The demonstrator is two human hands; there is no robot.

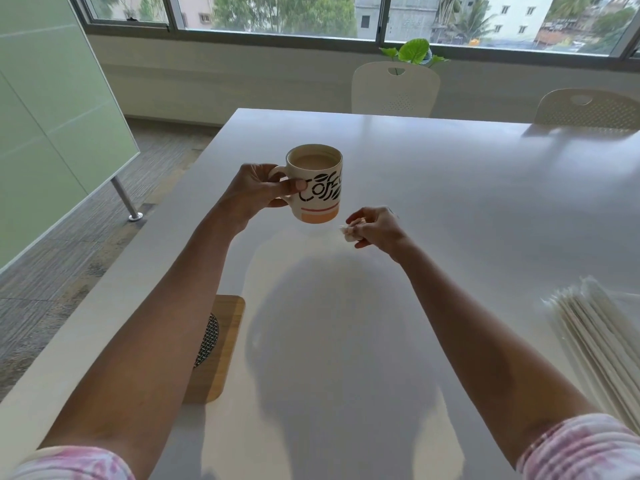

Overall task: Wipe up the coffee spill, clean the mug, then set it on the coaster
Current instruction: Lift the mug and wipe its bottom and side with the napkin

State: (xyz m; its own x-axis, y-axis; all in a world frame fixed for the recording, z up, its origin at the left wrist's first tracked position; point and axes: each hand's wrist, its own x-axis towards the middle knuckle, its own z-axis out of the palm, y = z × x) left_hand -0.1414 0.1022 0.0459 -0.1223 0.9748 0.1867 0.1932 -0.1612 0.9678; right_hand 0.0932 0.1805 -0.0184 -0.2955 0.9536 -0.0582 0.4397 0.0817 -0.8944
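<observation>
Ceramic white printed coffee mug (317, 183), upright, gripped by left hand (254, 190) | square bamboo coaster (216, 348) nearer, bench's (450, 188) left | right hand (375, 228) pinches crumpled tissue (349, 233).

The left forearm (166, 306) covers much of the coaster (225, 341); the napkin stack (602, 344) runs off the right edge; the right hand (375, 228) hides most of the crumpled tissue (348, 233).
</observation>
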